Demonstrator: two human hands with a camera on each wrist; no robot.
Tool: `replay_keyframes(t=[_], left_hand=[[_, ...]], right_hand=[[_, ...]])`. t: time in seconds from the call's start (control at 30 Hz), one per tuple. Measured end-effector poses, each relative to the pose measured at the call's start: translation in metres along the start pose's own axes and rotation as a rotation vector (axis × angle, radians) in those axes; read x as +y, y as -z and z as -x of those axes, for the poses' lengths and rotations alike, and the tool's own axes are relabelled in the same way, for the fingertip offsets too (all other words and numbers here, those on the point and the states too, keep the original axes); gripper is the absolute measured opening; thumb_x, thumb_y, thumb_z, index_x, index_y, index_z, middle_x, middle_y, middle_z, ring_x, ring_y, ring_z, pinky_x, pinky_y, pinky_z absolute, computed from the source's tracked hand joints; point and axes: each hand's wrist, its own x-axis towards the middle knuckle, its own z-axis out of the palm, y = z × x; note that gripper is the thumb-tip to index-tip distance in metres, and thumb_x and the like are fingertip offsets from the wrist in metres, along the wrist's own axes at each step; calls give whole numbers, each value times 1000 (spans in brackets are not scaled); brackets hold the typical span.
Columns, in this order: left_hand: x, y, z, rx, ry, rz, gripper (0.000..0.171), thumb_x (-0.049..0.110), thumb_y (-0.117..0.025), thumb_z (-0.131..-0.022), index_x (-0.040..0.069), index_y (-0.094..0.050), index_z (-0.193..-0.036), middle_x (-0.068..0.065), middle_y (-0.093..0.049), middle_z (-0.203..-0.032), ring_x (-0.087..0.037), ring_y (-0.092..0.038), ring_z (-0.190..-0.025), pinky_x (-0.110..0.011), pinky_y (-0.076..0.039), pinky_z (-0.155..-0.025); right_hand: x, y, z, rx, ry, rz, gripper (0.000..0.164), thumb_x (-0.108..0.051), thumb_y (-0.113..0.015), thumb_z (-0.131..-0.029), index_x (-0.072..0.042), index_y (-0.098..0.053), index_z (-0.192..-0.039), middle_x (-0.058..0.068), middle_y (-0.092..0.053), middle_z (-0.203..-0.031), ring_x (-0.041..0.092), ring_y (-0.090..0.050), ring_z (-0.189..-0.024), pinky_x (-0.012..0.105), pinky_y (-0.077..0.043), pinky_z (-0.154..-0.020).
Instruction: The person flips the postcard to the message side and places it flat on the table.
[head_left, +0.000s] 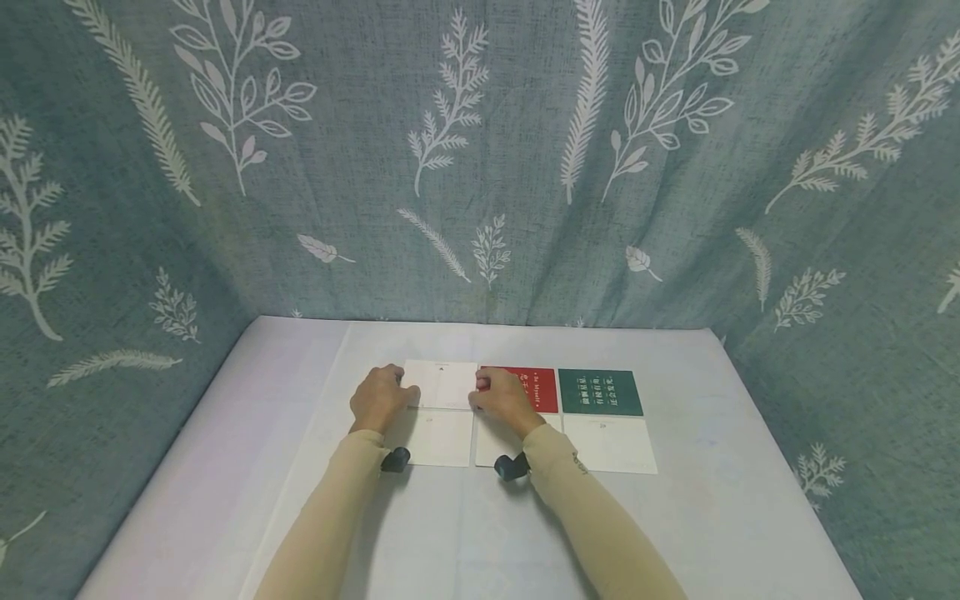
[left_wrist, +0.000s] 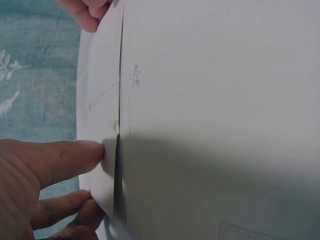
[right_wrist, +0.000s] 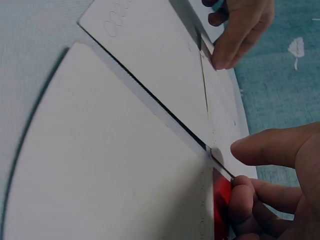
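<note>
A white postcard [head_left: 442,385] lies at the back left of a two-row block of cards. At its left end my left hand [head_left: 378,402] pinches it; the left wrist view shows the thumb [left_wrist: 85,157] on the card, whose near edge there is slightly raised. My right hand [head_left: 508,400] is at its right end, thumb and fingers about the near right corner, seen in the right wrist view with the fingertips [right_wrist: 242,185] at the edge. Partly under this hand lies a red card [head_left: 546,390]. Just in front of the postcard lies another white card [head_left: 441,439].
A green card [head_left: 600,392] with white writing lies right of the red one. The front row continues with a middle white card [head_left: 491,446] and a right white card [head_left: 611,446]. Patterned curtain [head_left: 450,208] surrounds the white table [head_left: 720,517].
</note>
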Motion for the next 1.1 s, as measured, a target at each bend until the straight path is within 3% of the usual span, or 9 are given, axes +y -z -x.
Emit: replay_keyframes(t=[0.13,0.23,0.37,0.5,0.6,0.7,0.83,0.97,1.1], left_hand=[[2,0,1,5,3,-3,52,27,-71,-87,1,-64,-131,-23,-67,-121,-39,-66,-102,-52,-53,-82],[3,0,2,8,5,-2,52,28,-72,-87,1,-64,-131,-23,-67,-122,-39,-66,-103,-52,-53,-82],[4,0,3,6,16,5,50,27,-72,-87,2,-65,-129,-21,-68,-120,-38,-66,-103,-51,-52,-83],[4,-1,4,-2,27,11,49,27,-72,-87,3,-66,-129,-18,-69,-118,-37,-65,-103,-51,-52,-84],[4,-1,5,-4,23,14,49,27,-72,-87,3,-66,-129,-18,-69,-118,-36,-65,-103,-50,-52,-83],[4,-1,5,5,17,22,49,27,-72,-87,2,-65,-129,-18,-69,-117,-37,-66,-102,-50,-52,-82],[1,-1,7,20,25,43,48,27,-70,-88,3,-65,-129,-18,-69,-121,-37,-65,-104,-50,-52,-83],[-2,2,10,47,24,67,47,27,-66,-89,3,-65,-130,-16,-69,-120,-35,-65,-102,-50,-51,-82],[0,8,13,74,13,87,46,28,-66,-90,4,-65,-130,-15,-69,-114,-33,-65,-97,-50,-50,-81]], right_hand=[[1,2,-2,-2,28,27,11,-12,-71,-87,-3,-66,-93,-2,-56,-79,16,-52,-78,30,-47,-72],[1,2,-4,3,53,38,24,-12,-66,-89,-7,-50,-72,-4,-41,-65,14,-41,-65,29,-34,-60],[1,3,-4,4,53,25,32,-11,-64,-89,-13,-41,-66,-3,-37,-61,14,-38,-62,29,-31,-57],[0,5,-2,-4,31,21,24,-13,-65,-90,-10,-51,-71,-2,-45,-67,15,-45,-68,28,-35,-60],[0,6,0,3,20,6,11,-14,-67,-90,-7,-62,-83,0,-53,-76,17,-50,-76,28,-40,-64],[0,7,1,5,21,-10,8,-14,-68,-90,-6,-67,-92,2,-58,-83,19,-54,-82,28,-44,-66],[2,8,3,9,19,-30,19,-16,-68,-91,-4,-72,-105,4,-65,-91,20,-57,-88,30,-51,-70],[7,14,9,54,3,-70,36,-16,-68,-92,-5,-70,-126,4,-69,-102,20,-58,-95,35,-55,-85],[11,26,14,90,-1,-104,39,-17,-66,-93,-6,-68,-130,5,-70,-105,21,-61,-92,39,-55,-89]])
